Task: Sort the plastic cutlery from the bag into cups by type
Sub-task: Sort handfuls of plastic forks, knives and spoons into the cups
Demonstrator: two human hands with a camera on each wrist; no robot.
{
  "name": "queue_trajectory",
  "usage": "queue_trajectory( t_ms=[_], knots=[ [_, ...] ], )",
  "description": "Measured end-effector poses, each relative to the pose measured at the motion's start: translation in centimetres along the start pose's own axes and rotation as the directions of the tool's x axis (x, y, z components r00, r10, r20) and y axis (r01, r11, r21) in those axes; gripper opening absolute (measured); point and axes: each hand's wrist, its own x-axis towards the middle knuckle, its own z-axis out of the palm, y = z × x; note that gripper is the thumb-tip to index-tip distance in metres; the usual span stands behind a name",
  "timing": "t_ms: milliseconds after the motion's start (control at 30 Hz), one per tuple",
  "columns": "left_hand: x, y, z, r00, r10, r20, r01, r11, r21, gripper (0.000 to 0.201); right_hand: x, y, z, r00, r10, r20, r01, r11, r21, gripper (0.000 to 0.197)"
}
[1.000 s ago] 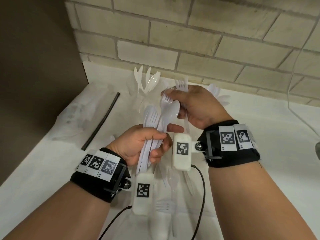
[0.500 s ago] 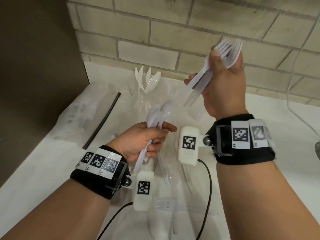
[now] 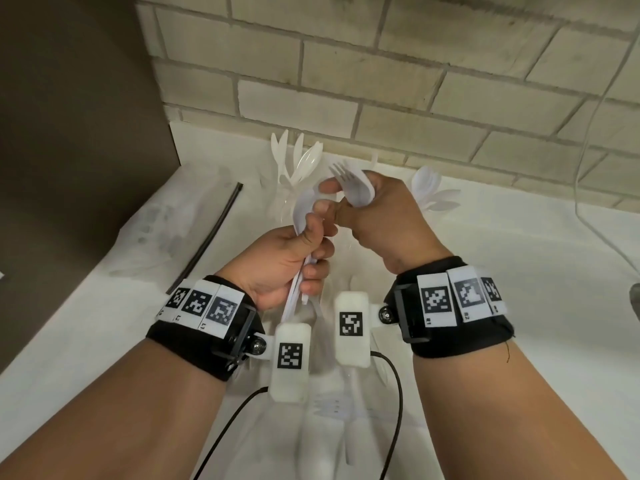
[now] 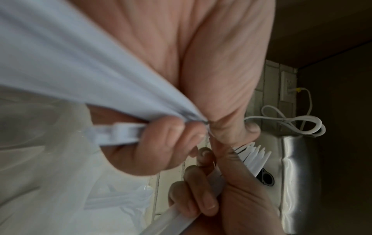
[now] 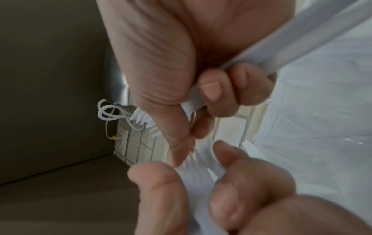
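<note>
In front of the brick wall [image 3: 381,81], the left hand [image 3: 287,268] grips a mixed bundle [image 3: 304,216] by the handles, so the right hand [image 3: 377,220], already closed around forks [image 3: 353,183], can pinch another fork out.

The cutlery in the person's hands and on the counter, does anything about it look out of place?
Yes: loose forks lie unsorted on the white counter below the wrists, and the left hand grips a mixed-looking bundle.
</note>
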Motion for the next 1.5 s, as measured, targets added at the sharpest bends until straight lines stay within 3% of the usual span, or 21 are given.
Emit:
queue_trajectory(
  t_ms=[167, 267, 400, 467, 600, 667, 733, 867, 1000, 1133, 1300, 1500],
  knots=[
    [0.1, -0.1, 0.1, 1.000, 0.005, -0.026, -0.005, 1.000, -0.002, 0.066, 0.2, 0.6, 0.3, 1.000, 0.005, -0.006, -0.006, 0.999, -0.047, 0.008],
    [0.1, -0.1, 0.2, 0.995, 0.029, -0.097, -0.027, 0.999, 0.019, 0.050, 0.5, 1.2, 0.4, 0.999, -0.008, -0.045, 0.005, 0.997, -0.077, 0.014],
    [0.1, -0.2, 0.7, 0.982, 0.061, -0.176, -0.052, 0.997, 0.059, 0.033, 0.5, 2.2, 0.8, 1.000, 0.028, -0.006, -0.028, 0.999, -0.025, 0.011],
    [0.3, -0.3, 0.9, 0.954, 0.081, -0.290, -0.044, 0.990, 0.131, 0.031, 0.4, 2.1, 0.6, 1.000, 0.020, -0.005, -0.021, 0.998, -0.063, 0.004],
    [0.9, 0.2, 0.3, 0.838, 0.155, -0.523, -0.061, 0.979, 0.193, 0.031, 1.5, 0.4, -1.4, 0.987, -0.067, -0.146, 0.065, 0.998, -0.019, 0.002],
    [0.8, 0.5, -0.1, 0.787, 0.178, -0.591, -0.081, 0.979, 0.188, 0.035, 2.9, -0.8, -3.2, 0.950, -0.161, -0.266, 0.170, 0.985, 0.011, 0.006],
    [0.8, 0.5, -0.3, 0.770, 0.179, -0.613, -0.071, 0.978, 0.197, 0.039, 4.6, -1.7, -4.7, 0.899, -0.251, -0.359, 0.249, 0.967, -0.053, 0.011],
    [0.5, 0.4, 0.3, 0.804, 0.162, -0.572, -0.038, 0.974, 0.222, 0.036, 8.5, -1.9, -5.3, 0.829, -0.394, -0.397, 0.330, 0.918, -0.221, 0.018],
    [0.5, 0.3, 0.5, 0.852, 0.156, -0.499, -0.025, 0.966, 0.259, 0.037, 11.5, 0.0, -4.4, 0.847, -0.456, -0.273, 0.342, 0.861, -0.377, 0.027],
    [0.4, 0.3, 0.4, 0.864, 0.146, -0.482, -0.021, 0.967, 0.254, 0.038, 12.8, 2.1, -3.0, 0.865, -0.485, -0.131, 0.331, 0.746, -0.578, 0.028],
    [0.1, 0.3, 0.0, 0.861, 0.141, -0.489, -0.017, 0.968, 0.249, 0.039, 13.2, 2.9, -2.4, 0.911, -0.409, -0.050, 0.324, 0.784, -0.530, 0.027],
    [-0.1, 0.2, -0.1, 0.860, 0.120, -0.497, -0.009, 0.975, 0.221, 0.039, 13.6, 1.1, -3.4, 0.880, -0.385, -0.276, 0.328, 0.916, -0.233, 0.016]
  ],
)
